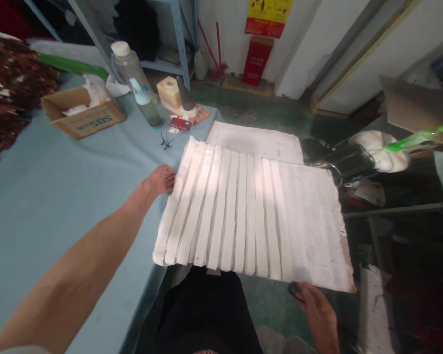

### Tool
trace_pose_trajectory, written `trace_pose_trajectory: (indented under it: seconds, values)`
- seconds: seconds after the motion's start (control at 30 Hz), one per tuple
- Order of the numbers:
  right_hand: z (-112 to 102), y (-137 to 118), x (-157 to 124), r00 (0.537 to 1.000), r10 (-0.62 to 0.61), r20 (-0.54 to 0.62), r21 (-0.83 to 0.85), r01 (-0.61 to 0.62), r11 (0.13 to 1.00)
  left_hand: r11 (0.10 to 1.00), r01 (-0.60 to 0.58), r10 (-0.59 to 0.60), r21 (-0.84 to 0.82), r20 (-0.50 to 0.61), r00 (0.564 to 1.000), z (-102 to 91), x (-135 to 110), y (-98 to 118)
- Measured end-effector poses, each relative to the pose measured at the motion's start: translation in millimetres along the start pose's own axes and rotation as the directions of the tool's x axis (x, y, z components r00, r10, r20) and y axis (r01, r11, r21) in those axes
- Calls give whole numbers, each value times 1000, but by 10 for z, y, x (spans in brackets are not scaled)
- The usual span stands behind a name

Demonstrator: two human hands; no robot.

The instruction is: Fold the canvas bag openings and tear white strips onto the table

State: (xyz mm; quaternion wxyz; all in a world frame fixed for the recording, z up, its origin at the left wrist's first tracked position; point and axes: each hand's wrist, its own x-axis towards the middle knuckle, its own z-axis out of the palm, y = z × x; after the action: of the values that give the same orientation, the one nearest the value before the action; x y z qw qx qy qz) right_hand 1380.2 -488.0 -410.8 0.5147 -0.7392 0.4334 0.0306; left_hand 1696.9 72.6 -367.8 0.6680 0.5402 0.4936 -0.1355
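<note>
1. A pale blue bench (59,221) fills the left of the frame.
2. A white padded sheet (251,216) lies at centre, overhanging the bench's right edge. Roughly twelve pleats run across it; its right strip is flat.
3. A second white sheet (254,141), unpleated, lies just beyond it, at upper centre.
4. The left hand (158,179) touches the pleated sheet's left edge, its fingers (169,179) loosely curled, holding nothing visible.
5. The right hand (317,314) is at the sheet's lower right corner, its fingers (303,291) bent; I cannot tell whether they grip it.
6. At upper left sit one cardboard box (83,115) and, beyond it, two bottles: a plastic bottle (127,64) and a spray bottle (145,105).

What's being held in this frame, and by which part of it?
The right hand appears to grip the pleated white sheet by its near corner; the left hand only touches its left edge.
</note>
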Motion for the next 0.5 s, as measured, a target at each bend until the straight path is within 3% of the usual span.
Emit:
trace_pose_trajectory:
  seconds: [0.13,0.27,0.37,0.5]
  values:
    - [66,217,-411,995,72,65,-38,-70,997,995,-57,64,-87,82,995,-204,-200,-49]
    - [144,509,-850,975,177,132,-76,-168,983,982,-110,128,-154,109,986,-527,-423,-307]
    - [214,737,-1126,953,241,186,-124,-220,967,979,-117,136,-166,109,985,-854,-647,-693]
    - [289,931,-1365,921,274,276,-249,-207,946,975,-127,150,-180,115,982,-1375,-1183,-1462]
